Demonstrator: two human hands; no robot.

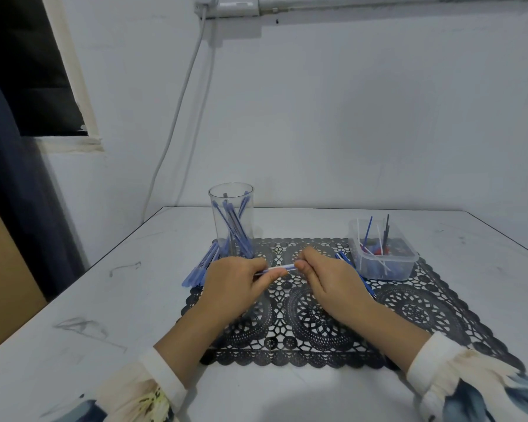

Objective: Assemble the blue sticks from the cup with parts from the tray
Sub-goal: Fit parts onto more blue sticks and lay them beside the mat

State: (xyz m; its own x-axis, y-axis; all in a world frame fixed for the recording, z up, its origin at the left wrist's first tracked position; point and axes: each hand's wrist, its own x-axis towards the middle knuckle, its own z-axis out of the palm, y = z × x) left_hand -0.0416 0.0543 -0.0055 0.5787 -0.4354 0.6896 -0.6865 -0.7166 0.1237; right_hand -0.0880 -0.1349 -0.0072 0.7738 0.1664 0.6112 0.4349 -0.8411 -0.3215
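White tabletop (287,222) under a pale wall carried a black lace mat (317,318). Just above the mat's far half, both hands met on one blue stick (276,268). The left hand (232,284) pinched its left end and the right hand (326,278) pinched its right end, fingers curled, so only a short pale-blue stretch showed between them.

The blue stick looked thin, light and rigid, probably smooth plastic that could slip or bow if pushed from its far ends. Holding it close to the joint, as both hands did, seemed the safer hold. Whether a part was already seated inside it could not be told.

Counted: one stick in hand, one clear cup (230,220), one clear tray (381,257).

- The cup stood upright at the mat's far left corner. It held a leaning bundle of sticks (235,228), roughly six, too overlapped for a firm number.
- A loose pile (200,271) of several more lay flat just left of the cup.
- A few others (346,259) lay between the right hand and the tray.
- The tray, at the far right, held thin white, blue and dark rods (368,231) standing up, and some red pieces, uncountable.

A grey cable (183,95) ran down the wall behind.
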